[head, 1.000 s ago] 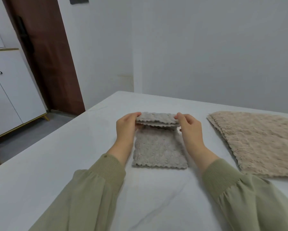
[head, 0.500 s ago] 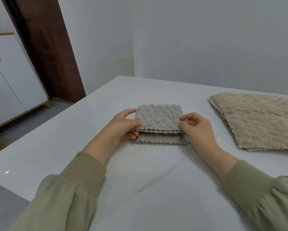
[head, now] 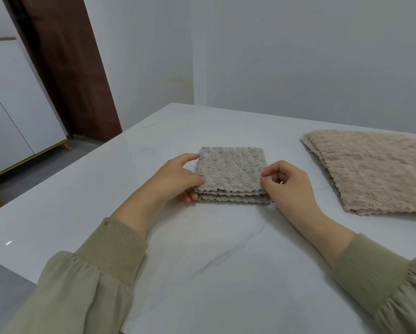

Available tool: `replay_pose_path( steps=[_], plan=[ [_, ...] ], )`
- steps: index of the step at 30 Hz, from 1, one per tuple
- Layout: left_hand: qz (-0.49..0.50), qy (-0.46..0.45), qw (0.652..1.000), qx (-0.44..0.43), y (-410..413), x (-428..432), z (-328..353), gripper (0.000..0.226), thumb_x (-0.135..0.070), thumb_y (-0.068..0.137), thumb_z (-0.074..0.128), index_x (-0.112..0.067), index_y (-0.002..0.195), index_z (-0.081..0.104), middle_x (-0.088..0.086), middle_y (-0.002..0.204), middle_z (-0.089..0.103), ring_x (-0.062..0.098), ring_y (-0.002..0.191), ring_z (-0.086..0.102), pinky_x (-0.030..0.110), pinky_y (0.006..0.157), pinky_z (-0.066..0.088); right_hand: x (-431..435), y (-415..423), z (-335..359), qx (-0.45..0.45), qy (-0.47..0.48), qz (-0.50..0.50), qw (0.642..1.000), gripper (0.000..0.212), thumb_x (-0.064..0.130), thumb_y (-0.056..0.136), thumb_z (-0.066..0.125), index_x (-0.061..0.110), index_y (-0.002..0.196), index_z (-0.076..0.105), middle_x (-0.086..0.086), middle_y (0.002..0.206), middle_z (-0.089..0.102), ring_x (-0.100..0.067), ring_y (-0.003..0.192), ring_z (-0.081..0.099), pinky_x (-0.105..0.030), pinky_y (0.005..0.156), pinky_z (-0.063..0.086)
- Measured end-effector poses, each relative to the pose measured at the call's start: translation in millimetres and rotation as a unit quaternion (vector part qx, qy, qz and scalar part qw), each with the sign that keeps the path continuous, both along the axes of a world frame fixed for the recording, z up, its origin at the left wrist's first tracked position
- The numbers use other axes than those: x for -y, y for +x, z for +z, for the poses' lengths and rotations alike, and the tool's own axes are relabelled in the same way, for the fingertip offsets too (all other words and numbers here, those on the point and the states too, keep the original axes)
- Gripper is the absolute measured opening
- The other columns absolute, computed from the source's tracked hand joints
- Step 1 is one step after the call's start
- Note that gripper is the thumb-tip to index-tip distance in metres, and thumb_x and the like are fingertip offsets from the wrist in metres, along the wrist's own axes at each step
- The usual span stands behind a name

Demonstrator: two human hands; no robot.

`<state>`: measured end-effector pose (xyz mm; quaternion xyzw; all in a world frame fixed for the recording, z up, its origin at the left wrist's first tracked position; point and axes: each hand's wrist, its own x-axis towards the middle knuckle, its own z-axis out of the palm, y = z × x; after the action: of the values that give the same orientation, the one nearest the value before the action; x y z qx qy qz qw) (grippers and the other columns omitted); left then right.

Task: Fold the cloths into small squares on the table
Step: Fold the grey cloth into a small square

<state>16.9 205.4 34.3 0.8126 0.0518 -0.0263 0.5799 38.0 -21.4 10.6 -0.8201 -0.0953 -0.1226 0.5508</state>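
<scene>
left hand (head: 175, 179) + right hand (head: 288, 184) pinch the grey cloth (head: 231, 172) side edges | risk: top layer probably slides crooked if one lets go early

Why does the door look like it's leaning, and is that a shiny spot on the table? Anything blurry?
Head view: the wide-angle lens tilts the brown door and white cabinet; the light is soft and even, with faint shadow under the grey cloth; a small glare spot sits near the left edge of the marble table; the left hand and right hand look sharp, not smeared.
</scene>
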Motion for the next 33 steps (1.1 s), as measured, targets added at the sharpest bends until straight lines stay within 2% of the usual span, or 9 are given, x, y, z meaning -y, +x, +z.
replay_pose_path(
  steps=[3,7,10,15,18,20,23,28,33],
  plan=[
    [-0.002,0.028,1.0,0.002,0,0,-1,0.063,-0.004,0.084,0.066,-0.022,0.138,0.039,0.003,0.065,0.062,0.018,0.048,0.059,0.026,0.047,0.049,0,1,-2,-0.001,-0.053,-0.008,0.999,0.019,-0.001,0.075,0.058,0.018,0.072,0.059,-0.002,0.059,0.053,-0.013,0.054,0.045,-0.024,0.055,0.038],
    [-0.012,0.085,0.996,0.001,1,0,-6,0.065,-0.007,0.084,0.067,-0.022,0.14,0.037,0.007,0.063,0.062,0.012,0.042,0.057,0.021,0.043,0.045,0,1,-3,-0.017,-0.164,-0.004,0.986,0.016,0.005,0.075,0.059,0.021,0.072,0.058,0.003,0.063,0.053,-0.012,0.061,0.048,-0.02,0.055,0.036],
    [-0.019,0.098,0.995,-0.001,3,-1,-7,0.065,-0.008,0.083,0.067,-0.023,0.139,0.037,0.006,0.062,0.062,0.012,0.042,0.056,0.021,0.042,0.044,-3,0,3,0.046,-0.238,-0.038,0.969,0.009,0.011,0.077,0.06,0.02,0.076,0.061,0.003,0.076,0.049,-0.019,0.08,0.048,-0.029,0.069,0.037],
    [-0.025,0.104,0.994,-0.001,7,-4,-10,0.066,-0.009,0.082,0.067,-0.024,0.139,0.037,0.006,0.066,0.063,0.018,0.05,0.058,0.022,0.044,0.043,-27,13,33,0.195,-0.243,-0.076,0.947,0.028,0.017,0.086,0.055,0.01,0.113,0.059,-0.011,0.125,0.047,-0.026,0.116,0.041,-0.037,0.097,0.03],
    [-0.03,0.107,0.994,-0.002,8,-6,-12,0.067,-0.011,0.081,0.068,-0.025,0.139,0.037,0.005,0.064,0.064,0.018,0.051,0.058,0.024,0.046,0.043,-55,28,32,0.168,-0.335,-0.003,0.927,0.045,0.025,0.095,0.043,0.009,0.138,0.04,-0.011,0.15,0.031,-0.026,0.139,0.024,-0.039,0.112,0.016],
    [-0.037,0.102,0.994,-0.005,9,-7,-12,0.065,-0.012,0.082,0.068,-0.026,0.138,0.038,0.005,0.065,0.064,0.016,0.049,0.057,0.024,0.047,0.043,-67,40,15,0.104,-0.437,0.039,0.893,0.054,0.037,0.099,0.03,0.013,0.147,0.023,-0.006,0.157,0.017,-0.023,0.145,0.01,-0.046,0.116,0.006],
    [-0.013,0.067,0.998,-0.003,15,-6,-12,0.053,-0.023,0.084,0.067,-0.029,0.131,0.043,0.008,0.07,0.065,0.017,0.05,0.055,0.025,0.047,0.041,-69,53,-4,0.018,-0.5,0.062,0.864,0.061,0.049,0.098,0.019,0.017,0.15,0.013,-0.004,0.159,0.011,-0.021,0.146,0.004,-0.05,0.116,0.003],
    [0.118,-0.071,0.99,0.043,45,1,-16,0.034,-0.026,0.091,0.057,-0.018,0.124,0.056,0.005,0.073,0.063,0.015,0.051,0.054,0.025,0.049,0.046,-70,54,-6,0.026,-0.512,0.06,0.857,0.063,0.051,0.097,0.016,0.019,0.151,0.011,-0.003,0.159,0.006,-0.02,0.146,0.001,-0.049,0.117,0.001],
    [0.164,-0.125,0.978,0.027,73,8,-13,0.02,-0.029,0.088,0.063,-0.013,0.1,0.065,0.007,0.079,0.066,0.017,0.06,0.06,0.025,0.053,0.049,-69,51,-5,0.043,-0.514,0.061,0.854,0.063,0.051,0.097,0.016,0.019,0.151,0.009,-0.003,0.16,0.005,-0.02,0.146,0.0,-0.049,0.116,0.001]
  ],
)
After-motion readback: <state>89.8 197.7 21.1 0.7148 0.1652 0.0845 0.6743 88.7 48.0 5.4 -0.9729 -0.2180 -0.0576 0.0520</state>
